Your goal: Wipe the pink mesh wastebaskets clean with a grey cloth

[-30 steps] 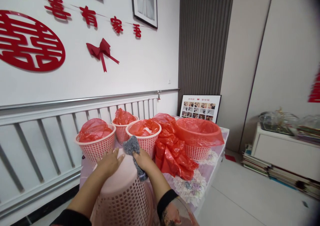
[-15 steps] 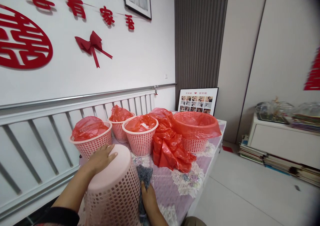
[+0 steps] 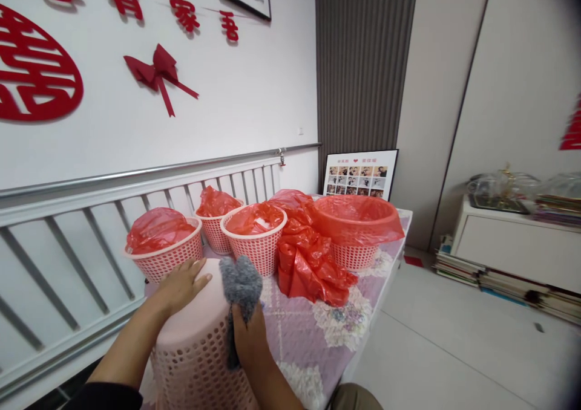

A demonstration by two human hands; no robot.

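Note:
A pink perforated plastic basket (image 3: 195, 349) stands upside down close to me, its solid base facing up. My left hand (image 3: 184, 286) lies flat on that base, fingers stretched out. Bunched in my right hand (image 3: 249, 331) is a fuzzy grey cloth (image 3: 242, 283), which touches the basket's upper right edge and hangs partly down its side. Just beyond are a pink basket (image 3: 170, 262) at the left and another pink basket (image 3: 256, 247) in the middle, both with red plastic bags inside.
A smaller basket (image 3: 218, 225) stands behind. Crumpled red plastic bags (image 3: 313, 271) lie beside a red-lined basket (image 3: 356, 256) at the right. A lilac quilted cover with white lace (image 3: 295, 331) spreads over the table. A white radiator (image 3: 91, 259) runs along the left wall.
My right hand has lifted the grey cloth from the basket's right side up to its top edge. My left hand stays on the base. The view has shifted slightly.

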